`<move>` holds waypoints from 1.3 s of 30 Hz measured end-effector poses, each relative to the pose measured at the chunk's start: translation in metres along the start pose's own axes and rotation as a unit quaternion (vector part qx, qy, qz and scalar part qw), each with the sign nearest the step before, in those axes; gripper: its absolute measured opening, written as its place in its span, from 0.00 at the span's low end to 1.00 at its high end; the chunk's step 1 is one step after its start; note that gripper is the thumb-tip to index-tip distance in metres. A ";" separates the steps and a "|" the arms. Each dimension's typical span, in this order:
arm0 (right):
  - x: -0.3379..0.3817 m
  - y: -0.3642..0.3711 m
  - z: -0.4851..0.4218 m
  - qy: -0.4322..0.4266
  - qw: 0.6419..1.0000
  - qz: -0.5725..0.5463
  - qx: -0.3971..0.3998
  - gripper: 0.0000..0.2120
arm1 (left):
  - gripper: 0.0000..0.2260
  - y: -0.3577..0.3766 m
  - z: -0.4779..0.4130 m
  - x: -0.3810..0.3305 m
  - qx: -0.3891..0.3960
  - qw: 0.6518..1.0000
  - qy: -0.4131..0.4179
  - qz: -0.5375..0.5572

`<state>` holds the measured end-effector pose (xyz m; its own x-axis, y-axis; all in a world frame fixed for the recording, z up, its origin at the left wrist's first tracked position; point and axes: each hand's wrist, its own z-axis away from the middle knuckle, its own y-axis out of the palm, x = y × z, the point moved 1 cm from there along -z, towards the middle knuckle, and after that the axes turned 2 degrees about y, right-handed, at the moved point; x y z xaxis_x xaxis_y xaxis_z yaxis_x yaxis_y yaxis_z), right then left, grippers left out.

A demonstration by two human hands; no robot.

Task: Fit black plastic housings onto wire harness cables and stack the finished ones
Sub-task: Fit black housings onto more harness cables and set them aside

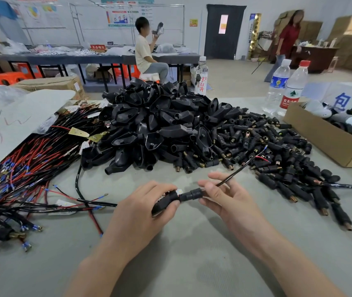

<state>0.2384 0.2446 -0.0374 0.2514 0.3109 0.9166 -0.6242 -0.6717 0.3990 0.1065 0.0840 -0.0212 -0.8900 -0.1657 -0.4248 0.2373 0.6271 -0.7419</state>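
**Housing and cable meet over the middle of the table**

On my far left lies the tangled pile of red-and-black wire harness cables [27, 166], well apart from the work.

My left hand [147, 204] grips one black plastic housing [164, 203]. Its fingers are curled round the body and the thumb is pressed on top, so most of the shell is hidden.

Touching the housing's mouth is a short black cylindrical sleeve [190, 195]. My right hand [224, 196] pinches it and the thin black cable [235, 173] between thumb and fingertips, the other fingers loosely curved. The cable runs up and to the right, and its red and blue leads hang free above the scattered small black barrel connectors with brass tips [277, 151].

To do this step well, I judge the sleeve must stay in line with the opening. I should push straight rather than twist and hold close behind the sleeve so the cable cannot buckle. The left grip should stay firm but not squeeze the shell.

Whether the sleeve is fully seated I cannot tell, because the joint is partly covered.

The big heap of empty black moulded housings [160, 125] waits behind, just beyond both hands.
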 end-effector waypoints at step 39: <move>0.000 0.010 0.009 0.017 0.999 -0.013 0.024 0.14 | 0.09 0.005 0.000 0.001 -0.004 1.000 0.028 -0.006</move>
<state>0.2386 0.2321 -0.0328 0.2414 0.3498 0.9052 -0.5815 -0.6946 0.4235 0.1065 0.0862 -0.0254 -0.9131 -0.1309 -0.3861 0.2237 0.6308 -0.7430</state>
